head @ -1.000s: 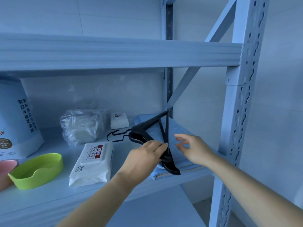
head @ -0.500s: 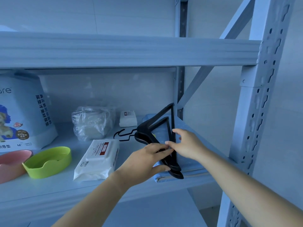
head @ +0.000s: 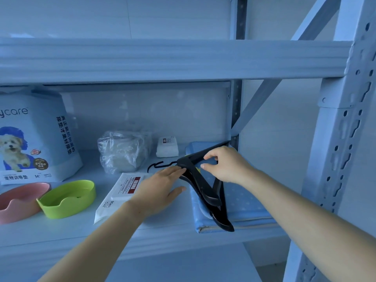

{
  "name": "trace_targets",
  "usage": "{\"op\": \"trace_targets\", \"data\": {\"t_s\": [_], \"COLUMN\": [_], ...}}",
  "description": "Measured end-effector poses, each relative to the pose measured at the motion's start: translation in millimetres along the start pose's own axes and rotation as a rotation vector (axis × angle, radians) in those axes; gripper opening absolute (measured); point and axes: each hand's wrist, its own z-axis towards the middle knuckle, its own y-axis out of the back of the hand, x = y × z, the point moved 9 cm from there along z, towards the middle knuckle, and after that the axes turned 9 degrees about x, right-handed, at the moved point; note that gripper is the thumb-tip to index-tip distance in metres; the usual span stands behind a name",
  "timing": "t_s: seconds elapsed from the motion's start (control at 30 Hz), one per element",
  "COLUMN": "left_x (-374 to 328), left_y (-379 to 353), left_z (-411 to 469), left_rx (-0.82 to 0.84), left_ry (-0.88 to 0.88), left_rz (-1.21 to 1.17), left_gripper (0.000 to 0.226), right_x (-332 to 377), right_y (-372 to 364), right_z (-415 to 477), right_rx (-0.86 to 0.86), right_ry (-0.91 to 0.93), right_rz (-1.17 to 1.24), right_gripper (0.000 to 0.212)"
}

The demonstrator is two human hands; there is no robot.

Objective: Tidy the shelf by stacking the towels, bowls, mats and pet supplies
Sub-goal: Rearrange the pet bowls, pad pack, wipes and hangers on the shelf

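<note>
Pinching the black hangers [head: 205, 192] in curled fingers, the right hand [head: 225, 166] steadies them while the left hand [head: 160, 186], fingers straight, presses their neck, apparently squaring them on the blue mat [head: 246, 200] beneath.

Only one view is given: from a head-worn camera, the pale blue metal shelf rack [head: 162, 58] is seen closely, looking forward and slightly downward.

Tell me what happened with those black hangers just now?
The black hangers, propped up a second ago, have been tipped down flatter onto the folded blue mat. The left hand let go and now rests straight fingers against them; the right hand came in and pinches the upper arm. The wipes pack and green bowl stayed put.
</note>
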Motion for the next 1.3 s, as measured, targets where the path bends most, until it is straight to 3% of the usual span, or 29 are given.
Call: {"op": "trace_targets", "data": {"t_s": [0.23,0.47,0.67,0.9,1.0,1.13,1.3], "left_x": [54,124,136,149,148,145,150], "left_y": [5,1,-12,-20,-20,-12,-12], "left_z": [23,53,74,89,92,97,97], "left_rx": [0.082,0.238,0.269,0.263,0.227,0.167,0.128], "left_ry": [0.147,0.163,0.030,-0.035,-0.083,-0.158,-0.105], "left_rz": [0.050,0.084,0.080,-0.040,-0.098,-0.122,-0.092], "left_gripper": [0.048,0.053,0.058,0.063,0.066,0.051,0.050], "right_x": [35,46,43,31,26,17,8], "right_y": [-19,-40,-56,-54,-50,-44,-32], "right_z": [19,44,51,44,39,32,29], "right_rx": [0.126,0.220,0.197,0.055,-0.007,-0.066,-0.081], "right_ry": [0.005,-0.188,-0.328,-0.452,-0.460,-0.409,-0.375], "right_rz": [-0.081,-0.229,-0.350,-0.260,-0.205,-0.135,-0.073], "right_gripper": [0.038,0.041,0.037,0.031,0.021,0.028,0.024]}}
